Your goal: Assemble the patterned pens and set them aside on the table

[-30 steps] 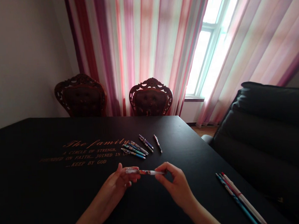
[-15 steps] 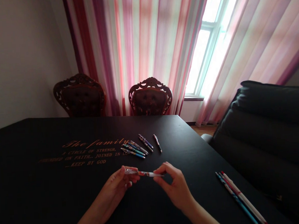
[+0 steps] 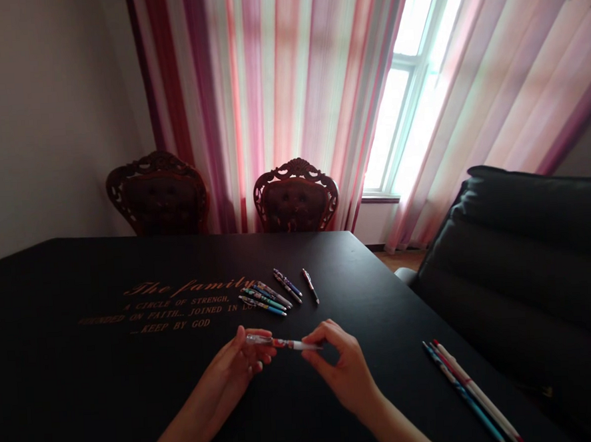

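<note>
A white and red patterned pen (image 3: 281, 343) is held level between my two hands above the black table. The fingers of my left hand (image 3: 237, 361) are closed round its clear clip end at the left. My right hand (image 3: 341, 358) pinches the white tip end between thumb and forefinger. Just beyond lies a cluster of several patterned pens (image 3: 264, 299), with two dark pens (image 3: 288, 285) beside it. One more pen (image 3: 310, 285) rests apart, a little to the right.
Long slim blue and white-red pens or sticks (image 3: 471, 390) lie at the table's right side. A black padded chair (image 3: 538, 253) stands close on the right. Two carved wooden chairs (image 3: 297, 197) are beyond the far edge of the table (image 3: 110, 392), before striped curtains.
The view has tilted up very slightly. Both hands keep their hold on the pen, which has barely moved.
</note>
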### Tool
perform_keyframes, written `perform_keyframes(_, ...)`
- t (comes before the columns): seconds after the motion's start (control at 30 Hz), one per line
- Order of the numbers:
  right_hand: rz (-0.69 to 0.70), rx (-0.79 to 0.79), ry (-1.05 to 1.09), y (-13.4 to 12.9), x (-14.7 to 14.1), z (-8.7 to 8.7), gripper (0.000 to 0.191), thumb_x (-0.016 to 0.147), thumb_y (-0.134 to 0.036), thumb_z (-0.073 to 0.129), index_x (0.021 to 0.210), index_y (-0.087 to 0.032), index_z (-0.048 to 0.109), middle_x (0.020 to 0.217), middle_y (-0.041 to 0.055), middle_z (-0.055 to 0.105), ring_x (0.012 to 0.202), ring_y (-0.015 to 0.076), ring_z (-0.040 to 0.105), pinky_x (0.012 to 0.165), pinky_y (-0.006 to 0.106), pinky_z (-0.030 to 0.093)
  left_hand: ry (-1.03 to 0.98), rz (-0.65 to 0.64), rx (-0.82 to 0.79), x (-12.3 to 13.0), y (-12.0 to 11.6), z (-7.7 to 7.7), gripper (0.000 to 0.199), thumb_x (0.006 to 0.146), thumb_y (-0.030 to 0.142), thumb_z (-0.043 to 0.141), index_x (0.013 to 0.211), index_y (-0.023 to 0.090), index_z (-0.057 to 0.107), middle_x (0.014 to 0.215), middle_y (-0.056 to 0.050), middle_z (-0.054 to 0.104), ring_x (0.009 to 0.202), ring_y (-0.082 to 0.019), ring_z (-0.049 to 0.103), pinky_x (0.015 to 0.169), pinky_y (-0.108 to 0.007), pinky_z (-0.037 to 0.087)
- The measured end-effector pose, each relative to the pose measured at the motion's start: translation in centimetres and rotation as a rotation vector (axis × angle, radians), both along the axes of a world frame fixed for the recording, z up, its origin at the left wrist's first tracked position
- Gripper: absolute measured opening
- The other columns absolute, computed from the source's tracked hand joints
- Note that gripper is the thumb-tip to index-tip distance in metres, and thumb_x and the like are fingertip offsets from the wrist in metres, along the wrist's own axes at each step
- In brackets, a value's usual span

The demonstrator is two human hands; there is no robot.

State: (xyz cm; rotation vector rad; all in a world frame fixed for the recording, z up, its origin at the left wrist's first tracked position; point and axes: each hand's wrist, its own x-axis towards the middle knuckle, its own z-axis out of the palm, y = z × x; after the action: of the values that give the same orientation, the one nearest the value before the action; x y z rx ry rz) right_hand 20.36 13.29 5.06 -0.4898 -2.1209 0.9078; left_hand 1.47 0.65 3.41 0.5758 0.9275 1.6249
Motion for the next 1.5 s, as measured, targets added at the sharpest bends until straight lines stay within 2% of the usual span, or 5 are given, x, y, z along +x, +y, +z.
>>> perform_keyframes(0.27,-0.006,0.041,-0.007,-0.1,-0.1,-0.4,0.009,0.082,-0.02,0.069,0.076,-0.02,0.062,0.075,-0.0003,0.065,0.075,0.0176,0.057,0.074,0.031,0.042,0.058,0.106,-0.045,0.5,0.2,-0.8,0.043,0.081,0.058,0.066,0.093,0.017,0.071,0.083,-0.005,0.072,0.08,-0.015,0.059,0.073,-0.026,0.04)
perform_keyframes(0.5,-0.016,0.154,-0.137,0.0,-0.1,0.1,0.008,0.084,-0.025,0.069,0.077,-0.022,0.065,0.074,-0.0008,0.065,0.076,0.0179,0.057,0.08,0.034,0.039,0.193,0.065,-0.059,0.0,0.6,-1.0,0.057,0.088,0.067,0.046,0.099,0.017,0.071,0.085,-0.006,0.071,0.082,-0.018,0.059,0.075,-0.029,0.041)
perform_keyframes(0.8,-0.535,0.386,-0.218,5.2,7.0,6.2,0.014,0.086,-0.035,0.066,0.077,-0.024,0.07,0.077,0.0008,0.063,0.081,0.0198,0.055,0.079,0.034,0.035,0.619,0.2,-0.21,-1.2,0.5,-1.2,0.057,0.082,0.07,0.049,0.101,0.021,0.07,0.086,-0.005,0.073,0.087,-0.024,0.061,0.081,-0.033,0.041)
perform_keyframes(1.2,-0.959,0.488,-0.622,3.5,21.2,-4.8,0.024,0.092,-0.038,0.051,0.082,-0.024,0.068,0.077,0.0071,0.065,0.079,0.0263,0.057,0.073,0.04,0.032,0.697,0.205,-0.24,0.0,0.5,-0.5,0.046,0.079,0.065,0.054,0.089,0.024,0.073,0.08,-0.004,0.075,0.083,-0.027,0.066,0.082,-0.035,0.047)
perform_keyframes(1.5,-1.004,0.558,-0.62,2.9,20.0,-4.6,0.023,0.09,-0.041,0.052,0.092,-0.023,0.065,0.087,0.01,0.066,0.084,0.03,0.057,0.072,0.043,0.034,0.695,0.192,-0.174,-0.1,0.7,-0.7,0.047,0.078,0.064,0.058,0.086,0.021,0.075,0.076,-0.005,0.073,0.077,-0.024,0.064,0.077,-0.033,0.048)
